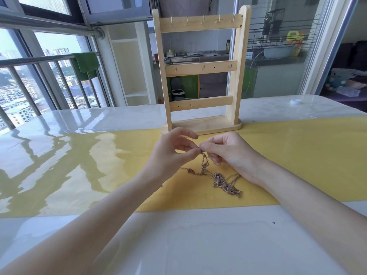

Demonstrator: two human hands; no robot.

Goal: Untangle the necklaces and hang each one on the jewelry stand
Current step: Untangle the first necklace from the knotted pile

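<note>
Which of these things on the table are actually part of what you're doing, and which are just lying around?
Part of the job:
tangled necklaces, pinched by the left hand and right hand
wooden jewelry stand, hooks bare

Just lying about:
white cap on the table
yellow mat
green towel on the railing

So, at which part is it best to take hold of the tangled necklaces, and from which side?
Probably at the raised strand, just below where the left hand and right hand pinch it, coming from above. There the chain hangs free of the necklaces bunched flat on the yellow mat, so fingers can close around one strand.
</note>
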